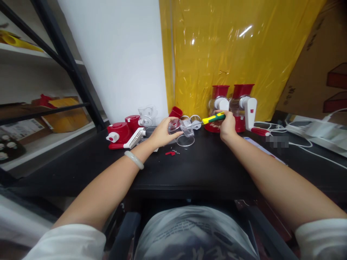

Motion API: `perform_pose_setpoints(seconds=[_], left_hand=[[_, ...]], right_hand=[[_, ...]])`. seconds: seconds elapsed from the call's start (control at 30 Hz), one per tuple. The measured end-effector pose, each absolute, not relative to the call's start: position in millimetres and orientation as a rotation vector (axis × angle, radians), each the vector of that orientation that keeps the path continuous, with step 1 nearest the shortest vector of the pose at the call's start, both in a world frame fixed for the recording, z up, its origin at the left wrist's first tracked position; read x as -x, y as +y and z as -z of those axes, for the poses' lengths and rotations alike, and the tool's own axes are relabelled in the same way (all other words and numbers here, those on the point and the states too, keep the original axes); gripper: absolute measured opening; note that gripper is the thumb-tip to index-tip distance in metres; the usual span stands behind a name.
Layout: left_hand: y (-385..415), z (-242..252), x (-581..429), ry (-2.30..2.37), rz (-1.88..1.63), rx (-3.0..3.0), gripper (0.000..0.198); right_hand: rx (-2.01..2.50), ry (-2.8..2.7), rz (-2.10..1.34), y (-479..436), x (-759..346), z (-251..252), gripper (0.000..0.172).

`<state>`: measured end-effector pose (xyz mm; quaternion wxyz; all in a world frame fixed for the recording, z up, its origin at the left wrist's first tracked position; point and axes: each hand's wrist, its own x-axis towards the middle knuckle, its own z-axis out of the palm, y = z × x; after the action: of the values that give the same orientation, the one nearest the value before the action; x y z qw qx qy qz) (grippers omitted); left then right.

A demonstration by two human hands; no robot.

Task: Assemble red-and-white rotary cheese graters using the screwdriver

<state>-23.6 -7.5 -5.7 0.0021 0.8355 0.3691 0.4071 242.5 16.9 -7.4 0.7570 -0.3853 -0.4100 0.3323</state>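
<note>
My left hand [163, 133] is closed around a clear plastic housing [187, 129], holding it tilted above the black table. A screwdriver [213, 118] with a green and yellow handle is gripped in my right hand [228, 126]. Its shaft points left into the housing; whether the tip meets a screw is too small to tell. Below the housing lies a clear round ring or bowl [187, 141]. Small screws [176, 151] and a little red plastic piece [170, 154] lie nearer to me. Just behind stand a red hopper [176, 112] and a drum-shaped part [195, 121].
Red bases [119, 133] with white knobs and a white crank handle [135, 138] sit at the left. Two assembled red-and-white rotary graters [244, 104] stand at the back right. White cables [295, 139] run along the right; a black shelf frame [58, 39] rises at left.
</note>
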Motion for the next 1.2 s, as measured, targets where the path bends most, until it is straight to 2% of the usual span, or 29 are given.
perform_pose_setpoints(seconds=[0.2, 0.5, 0.77, 0.83, 1.03, 1.2], left_hand=[[-5.4, 6.7, 24.4, 1.128, -1.295, -2.647, 0.053], [-4.5, 8.7, 24.4, 1.111, -1.299, -2.605, 0.055], [2.7, 15.3, 26.0, 1.155, -1.330, -2.543, 0.062], [1.8, 14.6, 26.3, 1.166, -1.329, -2.539, 0.061], [-2.0, 10.5, 26.3, 1.148, -1.296, -2.548, 0.046], [-2.7, 7.1, 25.1, 1.117, -1.293, -2.648, 0.031]], right_hand=[[0.845, -0.923, -0.691, 21.3, -244.4, 8.2, 0.032], [0.877, -0.929, -0.653, 21.8, -244.0, 10.3, 0.040], [0.836, -0.895, -0.703, 19.3, -244.7, 7.7, 0.023], [0.829, -0.908, -0.684, 22.7, -245.9, 8.9, 0.021], [0.863, -0.962, -0.607, 24.9, -246.0, 11.0, 0.036], [0.827, -0.906, -0.697, 19.2, -244.0, 11.2, 0.034]])
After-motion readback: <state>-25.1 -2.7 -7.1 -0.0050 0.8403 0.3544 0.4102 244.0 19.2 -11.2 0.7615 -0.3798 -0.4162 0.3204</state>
